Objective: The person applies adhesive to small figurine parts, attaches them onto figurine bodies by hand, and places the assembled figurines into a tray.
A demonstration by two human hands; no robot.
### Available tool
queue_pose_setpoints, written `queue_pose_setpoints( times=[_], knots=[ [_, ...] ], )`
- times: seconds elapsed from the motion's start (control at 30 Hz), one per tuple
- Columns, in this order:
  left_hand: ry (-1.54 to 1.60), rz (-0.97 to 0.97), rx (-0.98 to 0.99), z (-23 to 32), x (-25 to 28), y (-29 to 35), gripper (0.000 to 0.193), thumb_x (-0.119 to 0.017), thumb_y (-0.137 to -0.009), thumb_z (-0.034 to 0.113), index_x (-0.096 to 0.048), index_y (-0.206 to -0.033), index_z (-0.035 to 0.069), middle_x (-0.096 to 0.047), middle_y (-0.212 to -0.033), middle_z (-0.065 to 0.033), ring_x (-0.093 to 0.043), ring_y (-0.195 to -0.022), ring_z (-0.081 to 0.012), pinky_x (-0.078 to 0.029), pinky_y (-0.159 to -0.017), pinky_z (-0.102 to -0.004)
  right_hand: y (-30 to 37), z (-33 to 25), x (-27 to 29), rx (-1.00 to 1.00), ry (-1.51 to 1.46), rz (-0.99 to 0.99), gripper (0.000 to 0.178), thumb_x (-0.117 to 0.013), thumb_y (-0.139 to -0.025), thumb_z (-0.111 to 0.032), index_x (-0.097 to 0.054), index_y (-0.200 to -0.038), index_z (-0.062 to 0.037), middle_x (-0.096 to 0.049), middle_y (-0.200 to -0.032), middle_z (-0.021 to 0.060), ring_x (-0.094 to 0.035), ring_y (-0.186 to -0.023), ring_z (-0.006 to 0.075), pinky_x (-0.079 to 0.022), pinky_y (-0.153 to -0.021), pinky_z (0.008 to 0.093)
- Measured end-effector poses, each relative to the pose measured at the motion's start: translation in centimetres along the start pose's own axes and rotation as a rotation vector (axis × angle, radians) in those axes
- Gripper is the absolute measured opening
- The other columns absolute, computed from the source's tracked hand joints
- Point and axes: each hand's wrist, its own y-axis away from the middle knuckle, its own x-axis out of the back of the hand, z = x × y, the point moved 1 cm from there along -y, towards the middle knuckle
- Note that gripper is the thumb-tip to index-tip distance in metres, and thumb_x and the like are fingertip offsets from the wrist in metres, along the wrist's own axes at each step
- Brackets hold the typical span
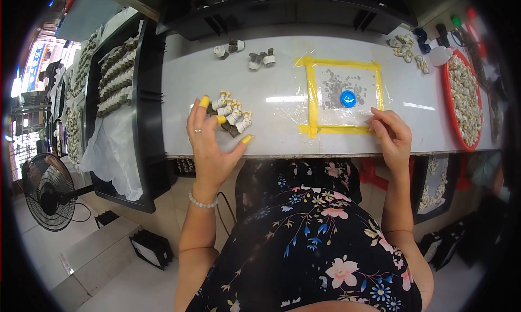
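My left hand [211, 149], with yellow covers on its fingertips, spreads its fingers around a cluster of small white-and-grey figurines [234, 114] on the table. Its fingertips lie beside or against the cluster; a firm grip on it does not show. At the near right corner of a yellow tape frame [311, 103], my right hand [393, 135] is closed, its fingers curled toward the thumb. Anything held there is hidden or too small to make out. Inside the frame, a small round blue cap or dish [348, 98] sits on a clear sheet with grey spots.
Farther back on the table lie two small groups of figurines [262, 60]. A red basket [449, 100] heaped with small pieces stands at the right, near a white bottle [440, 55]. Black trays [146, 89] border the left and back. A fan [49, 192] stands at far left.
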Motion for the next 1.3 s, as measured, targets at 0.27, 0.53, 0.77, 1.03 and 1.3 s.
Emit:
queue_pose_setpoints(
  times=[0.27, 0.53, 0.77, 1.03, 1.3],
  knots=[
    [-0.042, -0.085, 0.145, -0.9, -0.7, -1.3, 0.067, -0.081, -0.061, 0.022, -0.042, -0.111, -0.001, -0.046, -0.121, -0.0223, -0.04, -0.118, -0.0396, -0.032, -0.099, -0.0463, 0.0, -0.1, 0.0, -0.004, 0.004, 0.007, 0.023, -0.056, -0.082, 0.006, -0.062, -0.105, 0.0044, -0.06, -0.085, 0.0073, -0.055, -0.075, 0.0117, -0.043, -0.068, 0.0213],
    [-0.038, -0.131, 0.167, -0.9, -0.3, -1.7, 0.067, -0.082, -0.057, 0.024, -0.045, -0.107, -0.002, -0.051, -0.114, -0.0206, -0.045, -0.108, -0.0378, -0.038, -0.092, -0.0447, 0.2, -0.1, 0.1, 0.0, 0.016, 0.007, 0.023, -0.056, -0.082, 0.006, -0.062, -0.104, 0.0046, -0.06, -0.083, 0.0076, -0.055, -0.074, 0.0121, -0.042, -0.068, 0.0213],
    [-0.077, -0.144, 0.088, -0.8, 0.0, -2.0, 0.061, -0.079, -0.055, 0.015, -0.045, -0.104, -0.001, -0.051, -0.11, -0.0187, -0.046, -0.105, -0.0372, -0.04, -0.088, -0.0426, 0.1, -0.2, 0.1, 0.001, 0.0, 0.015, 0.022, -0.056, -0.082, 0.006, -0.063, -0.104, 0.0046, -0.06, -0.084, 0.0075, -0.055, -0.074, 0.0118, -0.042, -0.068, 0.0212],
    [-0.023, -0.133, 0.104, -1.1, -0.7, -2.3, 0.057, -0.076, -0.056, 0.012, -0.046, -0.101, -0.002, -0.051, -0.106, -0.0186, -0.044, -0.105, -0.0373, -0.041, -0.085, -0.0434, 0.0, 0.0, 0.1, 0.005, -0.001, 0.013, 0.022, -0.056, -0.082, 0.007, -0.063, -0.103, 0.0046, -0.06, -0.084, 0.0075, -0.055, -0.074, 0.0119, -0.042, -0.068, 0.021],
    [-0.07, -0.125, 0.02, -0.9, -0.2, -2.5, 0.058, -0.075, -0.054, 0.01, -0.045, -0.103, -0.003, -0.049, -0.105, -0.022, -0.043, -0.103, -0.0401, -0.041, -0.088, -0.0448, 0.1, 0.1, 0.2, 0.028, 0.018, -0.005, 0.021, -0.057, -0.082, 0.006, -0.063, -0.102, 0.0047, -0.059, -0.082, 0.0077, -0.055, -0.072, 0.013, -0.042, -0.066, 0.0214]
  ],
)
